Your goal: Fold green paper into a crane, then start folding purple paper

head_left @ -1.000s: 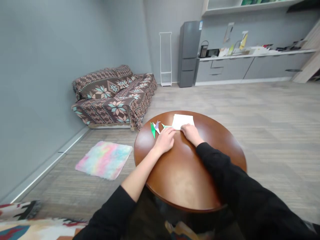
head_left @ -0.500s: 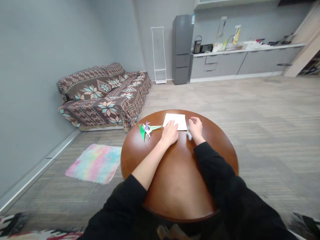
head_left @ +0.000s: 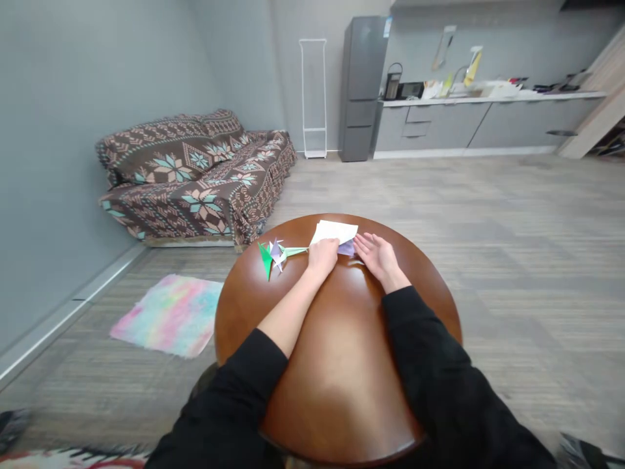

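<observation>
Gripping white paper (head_left: pixel 334 230) w/ L hand (head_left: pixel 323 256), w/ R hand (head_left: pixel 380 255) spread wide nr edge; might crease if tugged unevenly.

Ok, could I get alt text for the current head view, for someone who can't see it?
At a round brown table, a person's curled left hand meets white paper with purple showing beneath; the open right hand is just right. Green, purple and white folded pieces lie left.

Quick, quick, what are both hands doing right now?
Left hand: closed on the white paper at its near edge.
Right hand: open, fingers by the paper's right side; touching can't be told.
</observation>
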### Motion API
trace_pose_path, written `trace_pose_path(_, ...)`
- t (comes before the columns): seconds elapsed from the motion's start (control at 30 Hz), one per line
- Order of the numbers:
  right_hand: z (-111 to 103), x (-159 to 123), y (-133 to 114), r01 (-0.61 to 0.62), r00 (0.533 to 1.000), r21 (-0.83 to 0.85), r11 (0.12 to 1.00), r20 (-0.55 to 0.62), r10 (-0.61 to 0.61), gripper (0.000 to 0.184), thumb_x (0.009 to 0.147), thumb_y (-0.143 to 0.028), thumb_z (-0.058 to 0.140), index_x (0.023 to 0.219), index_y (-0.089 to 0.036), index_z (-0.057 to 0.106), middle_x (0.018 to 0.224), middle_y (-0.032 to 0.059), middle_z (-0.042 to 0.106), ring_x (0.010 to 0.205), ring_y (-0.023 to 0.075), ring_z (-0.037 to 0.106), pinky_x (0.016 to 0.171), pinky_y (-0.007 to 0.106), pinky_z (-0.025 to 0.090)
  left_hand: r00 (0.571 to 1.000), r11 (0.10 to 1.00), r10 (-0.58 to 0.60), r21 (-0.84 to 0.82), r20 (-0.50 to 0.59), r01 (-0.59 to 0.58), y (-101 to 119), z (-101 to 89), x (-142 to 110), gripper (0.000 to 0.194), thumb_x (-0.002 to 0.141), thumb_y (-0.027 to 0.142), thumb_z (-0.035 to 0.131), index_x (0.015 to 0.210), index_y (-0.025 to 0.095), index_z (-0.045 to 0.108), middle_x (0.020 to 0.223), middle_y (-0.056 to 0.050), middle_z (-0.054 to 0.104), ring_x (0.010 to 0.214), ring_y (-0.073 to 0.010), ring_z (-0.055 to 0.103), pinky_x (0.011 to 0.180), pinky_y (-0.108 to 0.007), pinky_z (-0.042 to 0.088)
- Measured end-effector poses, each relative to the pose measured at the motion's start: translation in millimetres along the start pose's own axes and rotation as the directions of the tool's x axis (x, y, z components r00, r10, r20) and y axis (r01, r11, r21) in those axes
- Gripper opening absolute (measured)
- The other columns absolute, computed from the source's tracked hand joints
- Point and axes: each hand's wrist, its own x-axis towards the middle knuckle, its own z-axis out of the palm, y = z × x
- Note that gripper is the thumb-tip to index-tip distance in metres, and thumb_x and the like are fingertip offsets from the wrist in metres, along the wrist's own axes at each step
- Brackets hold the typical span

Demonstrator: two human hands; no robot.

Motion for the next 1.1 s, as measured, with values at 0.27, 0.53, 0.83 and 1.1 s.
trace_pose_path(0.27,-2.0,-1.9,2.8,0.075,0.985,-0.039,0.996,-0.153,-0.081,0.008,0.082,-0.023,0.065,0.089,-0.023,0.063,0.109,0.0045,0.071,0.109,0.0194,0.067,0.083,0.032,0.061,0.969,0.964,-0.202,-0.204,-0.139,0.171,-7.8,2.1,-3.2,0.034,0.103,0.027,0.041,0.121,0.019,0.069,0.105,-0.018,0.076,0.104,-0.0321,0.071,0.091,-0.039,0.050)
trace_pose_path(0.53,-6.6,-1.6,3.3,0.051,0.980,-0.159,0.986,-0.184,-0.081,0.025,0.078,-0.023,0.078,0.093,-0.022,0.058,0.087,0.0029,0.071,0.085,0.0195,0.071,0.064,0.029,0.061,0.940,0.844,-0.315,-0.491,-0.133,0.214,-11.4,10.5,-4.6,0.026,0.097,0.031,0.053,0.096,0.015,0.075,0.086,-0.014,0.076,0.092,-0.0286,0.071,0.079,-0.032,0.048)
trace_pose_path(0.83,1.3,-11.1,4.0,-0.034,0.999,-0.208,0.978,-0.016,0.031,0.014,0.087,-0.018,0.077,0.099,-0.013,0.071,0.097,0.0080,0.075,0.084,0.0198,0.072,0.074,0.035,0.064,0.938,0.604,-0.325,-0.789,-0.122,0.107,-6.5,4.2,-10.8,0.019,0.085,0.030,0.066,0.070,0.018,0.066,0.074,-0.006,0.070,0.085,-0.0243,0.066,0.078,-0.030,0.046)
trace_pose_path(1.1,12.3,-16.5,-3.7,0.022,0.998,-0.066,0.998,0.057,-0.018,0.018,0.077,-0.005,0.078,0.081,-0.018,0.067,0.080,0.0028,0.077,0.077,0.0171,0.075,0.076,0.031,0.067,0.941,0.144,-0.338,-0.988,-0.003,0.048,2.5,17.4,-2.9,0.027,0.086,0.037,0.068,0.094,0.011,0.071,0.086,-0.010,0.077,0.079,-0.0216,0.071,0.077,-0.033,0.056)
